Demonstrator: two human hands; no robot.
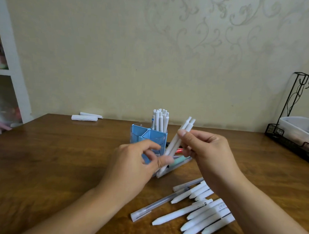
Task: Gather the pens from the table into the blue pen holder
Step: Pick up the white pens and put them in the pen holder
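The blue pen holder (154, 134) stands at the table's middle, with several white pens (160, 120) upright in its back right compartment. My right hand (208, 154) grips two white pens (180, 135), tilted up to the right just in front of the holder. My left hand (135, 162) touches their lower ends with thumb and fingertips. Several more white and clear pens (195, 210) lie loose on the table at the front right, partly under my right forearm. A few coloured pens (178, 158) lie behind my hands beside the holder.
Two white rolled papers (84, 117) lie at the table's back left edge. A black wire rack (294, 133) holding a clear plastic box stands at the far right. A white shelf (14, 71) is off the table's left side. Brown wooden tabletop (51, 156).
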